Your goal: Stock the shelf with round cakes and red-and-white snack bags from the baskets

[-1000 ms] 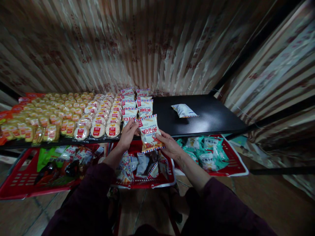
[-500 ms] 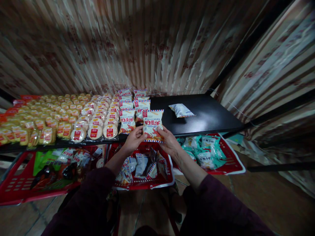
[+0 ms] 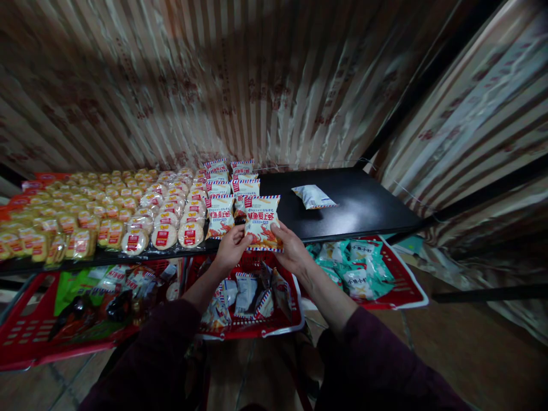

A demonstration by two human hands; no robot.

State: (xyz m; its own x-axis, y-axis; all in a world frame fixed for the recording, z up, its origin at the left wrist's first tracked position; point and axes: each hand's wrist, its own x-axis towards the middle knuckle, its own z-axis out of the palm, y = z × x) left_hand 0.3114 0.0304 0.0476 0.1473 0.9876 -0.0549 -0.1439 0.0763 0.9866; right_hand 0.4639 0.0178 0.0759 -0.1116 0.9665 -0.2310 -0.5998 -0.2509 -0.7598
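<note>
A snack bag (image 3: 262,221), white and orange with a striped edge and red lettering, is upright between my two hands at the front of the black shelf (image 3: 355,208). My left hand (image 3: 232,246) pinches its lower left edge. On its lower right side, my right hand (image 3: 289,245) grips with the thumb on the front. Just left stands a matching snack bag (image 3: 221,216), with more of the same kind in two rows behind. Another bag (image 3: 314,196) lies flat, back side up, on the shelf to the right.
Round rice crackers (image 3: 164,235) and yellow packets (image 3: 81,238) fill the shelf's left. Below are a red basket (image 3: 274,331) of matching bags, a red basket (image 3: 413,291) of teal bags, and a red basket (image 3: 25,337) of mixed packets. A striped curtain (image 3: 257,80) hangs behind.
The held snack bag has shifted slightly left, closer to the row of bags, with both hands still on it. The whole view has tilted a little, so the shelf sits slightly lower.
</note>
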